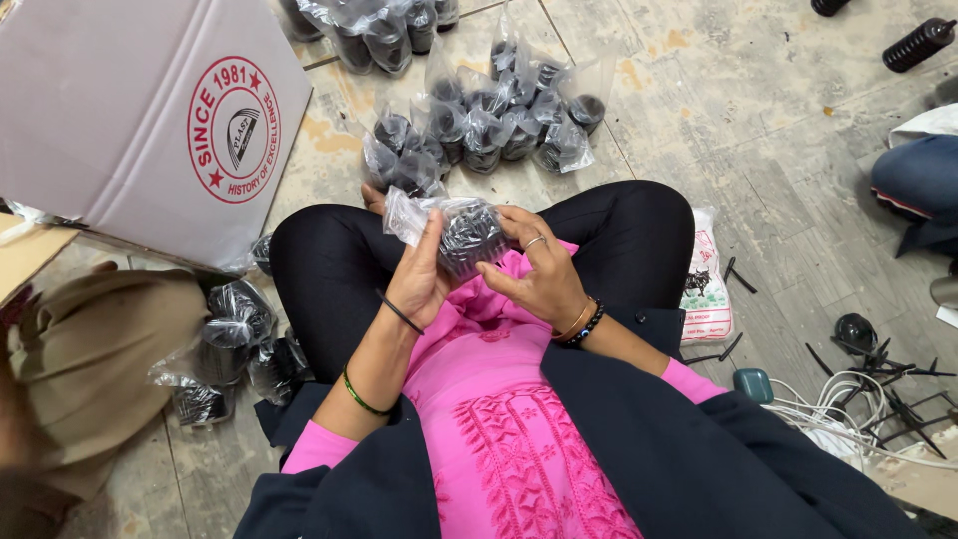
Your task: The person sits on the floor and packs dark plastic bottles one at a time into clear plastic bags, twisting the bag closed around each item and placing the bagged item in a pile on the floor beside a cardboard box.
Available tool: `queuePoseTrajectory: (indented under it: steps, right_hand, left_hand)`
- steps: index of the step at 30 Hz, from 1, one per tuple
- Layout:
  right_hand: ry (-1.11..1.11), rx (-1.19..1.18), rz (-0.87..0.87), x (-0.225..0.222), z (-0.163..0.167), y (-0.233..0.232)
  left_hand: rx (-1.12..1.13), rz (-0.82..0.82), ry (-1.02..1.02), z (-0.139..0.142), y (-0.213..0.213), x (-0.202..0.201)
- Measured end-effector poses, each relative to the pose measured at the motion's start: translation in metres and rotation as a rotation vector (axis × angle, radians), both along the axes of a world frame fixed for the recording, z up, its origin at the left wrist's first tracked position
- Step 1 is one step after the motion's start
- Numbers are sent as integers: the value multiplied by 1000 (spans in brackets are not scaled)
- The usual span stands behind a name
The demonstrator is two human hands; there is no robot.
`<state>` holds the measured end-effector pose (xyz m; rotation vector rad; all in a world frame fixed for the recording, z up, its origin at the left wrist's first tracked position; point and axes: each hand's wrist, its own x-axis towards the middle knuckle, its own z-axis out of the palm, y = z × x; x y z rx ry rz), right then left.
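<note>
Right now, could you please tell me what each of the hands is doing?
Left hand: closed around the clear bag of black parts.
Right hand: fingers on the same bag, helping hold it.

I see a worn grey tiled floor (758,110) filling most of the frame, stained ochre in patches near the top centre. A pale cardboard box (130,120) with a round red stamp sits tilted at upper left. White cables (848,404) tangle at lower right. The light looks even and soft, with faint shadows.
</note>
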<state>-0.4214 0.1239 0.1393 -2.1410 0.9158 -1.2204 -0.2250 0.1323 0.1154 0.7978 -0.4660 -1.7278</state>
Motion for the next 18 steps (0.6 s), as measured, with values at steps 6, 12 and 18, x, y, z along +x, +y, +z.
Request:
queuePoseTrajectory:
  steps: [6,12,18]
  right_hand:
    - [15,-108,-13,3,-7,3]
    - [12,-109,-8,4,-9,6]
    - [76,-88,-26,5,-9,6]
  left_hand:
    - [-18,26,-42,-6,0,0]
    - [-22,49,-63,-9,0,-1]
    - [67,19,26,-12,-1,-1]
